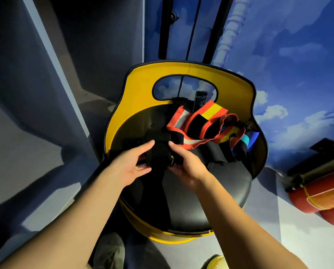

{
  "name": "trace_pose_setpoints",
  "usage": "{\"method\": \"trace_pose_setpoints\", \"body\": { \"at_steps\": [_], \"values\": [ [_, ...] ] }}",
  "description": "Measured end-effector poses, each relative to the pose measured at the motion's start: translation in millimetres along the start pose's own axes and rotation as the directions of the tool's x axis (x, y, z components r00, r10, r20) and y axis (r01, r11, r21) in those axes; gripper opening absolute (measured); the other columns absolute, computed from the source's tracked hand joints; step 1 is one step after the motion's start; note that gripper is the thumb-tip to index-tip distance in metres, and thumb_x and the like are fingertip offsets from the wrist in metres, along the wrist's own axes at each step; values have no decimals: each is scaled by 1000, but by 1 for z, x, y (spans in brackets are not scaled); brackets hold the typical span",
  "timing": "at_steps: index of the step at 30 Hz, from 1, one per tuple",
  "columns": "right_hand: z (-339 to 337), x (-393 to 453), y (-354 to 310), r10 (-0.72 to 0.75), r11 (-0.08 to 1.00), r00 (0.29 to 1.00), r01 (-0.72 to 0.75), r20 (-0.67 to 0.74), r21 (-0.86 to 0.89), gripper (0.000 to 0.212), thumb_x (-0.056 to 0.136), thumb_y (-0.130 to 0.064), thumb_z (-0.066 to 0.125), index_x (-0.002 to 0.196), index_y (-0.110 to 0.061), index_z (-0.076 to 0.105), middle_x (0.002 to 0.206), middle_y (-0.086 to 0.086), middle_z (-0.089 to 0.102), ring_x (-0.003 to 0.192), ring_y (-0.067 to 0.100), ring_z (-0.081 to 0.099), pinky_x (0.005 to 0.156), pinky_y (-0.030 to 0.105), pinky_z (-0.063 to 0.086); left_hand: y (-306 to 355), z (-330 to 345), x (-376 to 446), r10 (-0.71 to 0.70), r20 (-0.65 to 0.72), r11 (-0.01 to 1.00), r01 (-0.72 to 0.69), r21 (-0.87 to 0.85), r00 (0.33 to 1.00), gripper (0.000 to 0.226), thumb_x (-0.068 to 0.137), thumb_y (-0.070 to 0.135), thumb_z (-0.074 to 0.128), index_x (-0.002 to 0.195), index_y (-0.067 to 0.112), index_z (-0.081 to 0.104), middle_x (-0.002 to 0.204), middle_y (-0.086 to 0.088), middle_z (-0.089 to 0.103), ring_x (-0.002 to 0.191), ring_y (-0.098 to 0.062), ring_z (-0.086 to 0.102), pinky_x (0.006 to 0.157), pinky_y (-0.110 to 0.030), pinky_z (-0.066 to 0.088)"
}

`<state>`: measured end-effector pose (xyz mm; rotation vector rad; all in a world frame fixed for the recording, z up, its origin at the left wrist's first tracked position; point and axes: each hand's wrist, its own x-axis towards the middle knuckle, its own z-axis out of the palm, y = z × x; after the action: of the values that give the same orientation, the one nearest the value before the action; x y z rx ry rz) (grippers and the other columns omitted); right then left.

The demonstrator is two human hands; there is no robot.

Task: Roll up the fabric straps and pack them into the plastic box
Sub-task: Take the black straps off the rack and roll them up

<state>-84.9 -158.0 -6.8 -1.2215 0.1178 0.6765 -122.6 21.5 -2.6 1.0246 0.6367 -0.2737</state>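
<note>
Black strap [158, 152], partly rolled, thick, gripped between left hand [132, 166] and right hand [189, 164]

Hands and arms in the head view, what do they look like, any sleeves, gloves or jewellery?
Both are bare: the left hand and right hand wear no gloves, and no rings, watch or bracelet show. Both forearms are uncovered all the way to the picture's lower edge, with no sleeve in sight.

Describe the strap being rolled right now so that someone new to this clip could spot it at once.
Find the yellow chair with the round black seat. Near the seat's middle, the left hand and right hand grip a black strap wound into a bundle. Unlike the orange, yellow and blue straps heaped behind it, it is plain black.
</note>
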Motion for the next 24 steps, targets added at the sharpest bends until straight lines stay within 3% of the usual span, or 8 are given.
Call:
{"method": "trace_pose_setpoints", "body": {
  "at_steps": [2, 4, 7, 9, 13, 18, 22, 24],
  "values": [
    [-4, -1, -5, -47, 999, 998, 46, 41, 22, 42, 92, -25, 67, 128, -3, 65, 132, 18, 64, 126, 33, 59, 108, 51, 43, 1, 5, -1, 21, 35, 1000, -21, 3, 999, 59, 71, 31, 86, 124, 18, 66, 126, -8, 68, 111, -35, 66, 104, -51, 49],
    [-8, -4, -11, -73, 997, 996, 72, 50, 16, 42, 95, -23, 63, 130, -1, 63, 135, 21, 61, 130, 38, 54, 110, 57, 39, 2, 10, -4, 48, 75, 999, -50, 18, 996, 63, 68, 32, 86, 126, 20, 66, 125, -6, 69, 111, -35, 67, 103, -51, 50],
    [-14, -10, -20, -96, 995, 994, 97, 54, -7, 41, 98, -25, 59, 132, -2, 62, 135, 18, 62, 131, 34, 55, 110, 50, 40, 7, 18, -6, 101, 100, 990, -110, 86, 990, 75, 58, 43, 92, 126, 25, 66, 125, -2, 70, 112, -34, 67, 98, -51, 54],
    [-16, -14, -29, -108, 993, 994, 109, 33, -35, 42, 98, -25, 59, 131, 1, 60, 130, 16, 65, 125, 29, 60, 103, 43, 48, 12, 23, -7, 142, 114, 972, -161, 170, 983, 71, 60, 48, 91, 124, 27, 67, 123, 2, 71, 113, -30, 67, 94, -49, 56],
    [-21, -23, -44, -131, 989, 991, 129, -22, -68, 33, 98, -23, 61, 123, -1, 64, 114, 9, 71, 105, 18, 67, 82, 26, 56, 23, 34, -13, 171, 195, 931, -223, 289, 966, 45, 81, 36, 80, 121, 23, 67, 114, 4, 75, 109, -22, 70, 97, -50, 54],
    [-28, -32, -48, -202, 976, 978, 196, -56, -96, 37, 97, -18, 64, 129, -3, 58, 110, 7, 70, 95, 17, 68, 85, 34, 54, 19, 37, -15, 228, 264, 914, -300, 275, 937, 68, 76, 8, 83, 134, 28, 54, 125, 2, 69, 113, -23, 68, 96, -53, 54],
    [-36, -40, -50, -242, 964, 969, 236, -41, -119, 36, 92, -18, 70, 124, -6, 59, 110, 7, 70, 99, 24, 66, 93, 49, 52, 16, 44, -18, 272, 338, 896, -365, 253, 901, 54, 82, 0, 77, 117, 36, 60, 123, 2, 64, 109, -22, 70, 83, -40, 61],
    [-43, -41, -56, -242, 965, 969, 235, -50, -118, 36, 85, -24, 74, 117, -10, 63, 111, 9, 70, 102, 25, 67, 95, 50, 51, 16, 47, -16, 269, 365, 887, -377, 267, 891, 53, 83, 0, 76, 117, 37, 60, 126, -2, 63, 109, -24, 69, 83, -40, 61]
  ]
}}
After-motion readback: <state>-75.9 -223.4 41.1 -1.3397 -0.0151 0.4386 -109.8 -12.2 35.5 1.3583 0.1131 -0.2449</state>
